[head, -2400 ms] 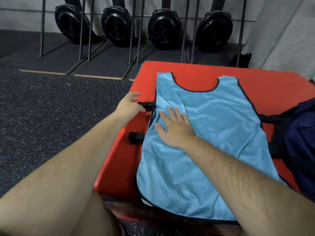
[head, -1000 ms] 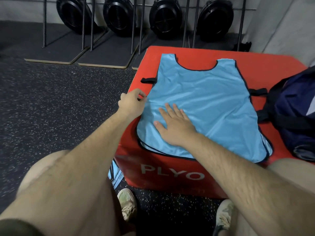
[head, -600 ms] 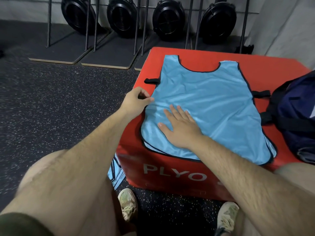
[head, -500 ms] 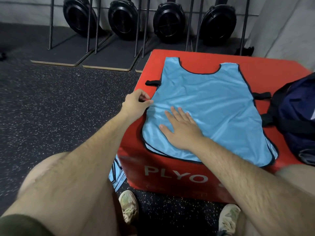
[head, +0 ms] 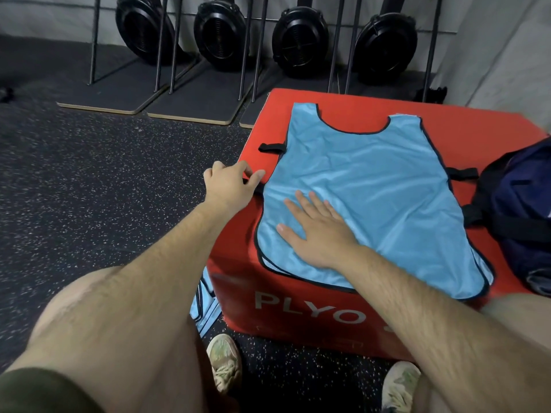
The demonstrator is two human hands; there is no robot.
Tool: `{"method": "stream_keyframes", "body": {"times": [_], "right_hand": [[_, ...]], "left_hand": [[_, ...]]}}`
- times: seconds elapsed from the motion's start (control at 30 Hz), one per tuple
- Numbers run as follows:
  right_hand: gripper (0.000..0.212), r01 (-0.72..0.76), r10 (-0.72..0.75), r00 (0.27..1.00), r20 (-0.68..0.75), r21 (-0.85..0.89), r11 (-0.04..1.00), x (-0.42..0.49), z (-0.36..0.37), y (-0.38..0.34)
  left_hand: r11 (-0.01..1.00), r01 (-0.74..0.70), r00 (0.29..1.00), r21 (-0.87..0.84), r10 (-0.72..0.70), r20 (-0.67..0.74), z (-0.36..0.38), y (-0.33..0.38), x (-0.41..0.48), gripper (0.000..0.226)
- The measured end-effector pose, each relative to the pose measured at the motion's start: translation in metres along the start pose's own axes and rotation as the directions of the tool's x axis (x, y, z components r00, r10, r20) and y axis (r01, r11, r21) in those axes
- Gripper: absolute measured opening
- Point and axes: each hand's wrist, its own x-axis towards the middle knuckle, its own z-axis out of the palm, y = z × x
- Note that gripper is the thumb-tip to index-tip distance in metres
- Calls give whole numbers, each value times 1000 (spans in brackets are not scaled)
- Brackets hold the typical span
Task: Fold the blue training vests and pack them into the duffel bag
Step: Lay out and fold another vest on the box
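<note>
Lying flat on the red plyo box (head: 477, 138) beside the duffel bag (head: 518, 204), the blue vest (head: 372, 186) is pinned by the outstretched right hand (head: 319, 234). The left hand (head: 231, 186) is curled at the side strap (head: 258, 188), grip unconfirmed; tucking the strap inward before folding is advised.

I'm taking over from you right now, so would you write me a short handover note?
The blue vest lies spread flat, unfolded, on the red plyo box. The duffel bag sits on the box to its right.
The left hand has fingers curled at the vest's side strap; a grip is unclear.
The right hand presses flat on the vest.
More blue fabric lies on the floor beside the box.
Done: vest laid out. Left: fold it, pack it.
</note>
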Motion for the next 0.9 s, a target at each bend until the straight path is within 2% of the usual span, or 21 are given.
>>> {"method": "stream_keyframes", "body": {"times": [0.1, 0.23, 0.3, 0.43, 0.53, 0.67, 0.73, 0.8, 0.83, 0.9], "right_hand": [[71, 34, -34, 999, 6, -11, 999, -5, -3, 8], [69, 51, -51, 999, 17, 0, 999, -4, -3, 13], [67, 75, -75, 997, 6, 36, 997, -5, -3, 13], [63, 148, -147, 988, -46, 35, 988, -13, -5, 12], [62, 153, -153, 988, -35, -7, 988, -27, 1, 17], [63, 119, -119, 992, -51, -5, 993, -52, 4, 33], [68, 153, -154, 980, -125, -20, 988, -68, 2, 39], [76, 208, -213, 963, -163, -49, 977, -86, -1, 46], [79, 238, -246, 956, -160, -69, 969, -96, -2, 49], [76, 292, -315, 934, -165, -149, 945, -112, -3, 58]], "left_hand": [[997, -51, 999, 65, 51, 8, 3, -2, -1, 42], [995, -100, 994, 7, 100, -38, 4, 7, -13, 39], [978, -210, 976, 13, 211, -53, 0, 18, -26, 37], [866, -500, 866, 13, 500, 0, -9, 33, -66, 22], [828, -560, 826, 17, 557, 85, -2, 35, -104, 23], [813, -579, 814, 58, 574, 91, -4, 36, -128, 36], [736, -675, 735, 53, 665, 133, -11, 37, -130, 51], [612, -789, 607, 53, 765, 215, -15, 42, -133, 57], [566, -823, 558, 45, 792, 248, -15, 44, -134, 52], [545, -838, 525, 2, 807, 270, -15, 50, -133, 39]]}}
